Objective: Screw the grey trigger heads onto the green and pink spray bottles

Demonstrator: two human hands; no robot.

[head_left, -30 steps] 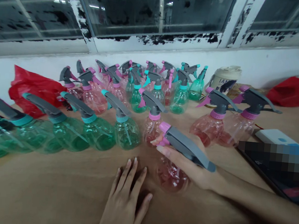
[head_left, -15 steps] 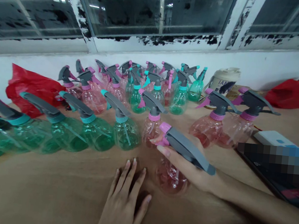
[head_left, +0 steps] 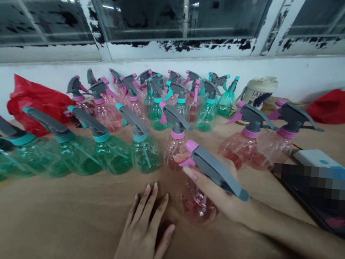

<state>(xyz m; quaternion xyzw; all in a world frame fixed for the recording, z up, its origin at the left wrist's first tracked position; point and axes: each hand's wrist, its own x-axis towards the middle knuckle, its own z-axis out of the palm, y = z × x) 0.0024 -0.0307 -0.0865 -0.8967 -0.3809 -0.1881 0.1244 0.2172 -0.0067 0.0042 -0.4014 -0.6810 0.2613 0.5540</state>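
My right hand (head_left: 215, 192) is wrapped round the neck of a pink spray bottle (head_left: 197, 203) with a grey trigger head (head_left: 217, 170) and a pink nozzle, which stands on the wooden table (head_left: 60, 216). My left hand (head_left: 144, 232) lies flat on the table just left of that bottle, fingers stretched out, holding nothing. Right behind stand another pink bottle (head_left: 175, 146) and a green one (head_left: 144, 151).
A row of green bottles (head_left: 66, 152) runs to the left. Several pink and green bottles (head_left: 163, 100) crowd the back by the wall. Two pink bottles (head_left: 262, 144) stand at right, with a white cup (head_left: 259, 93), red bags (head_left: 37, 102) and a white box (head_left: 316, 157).
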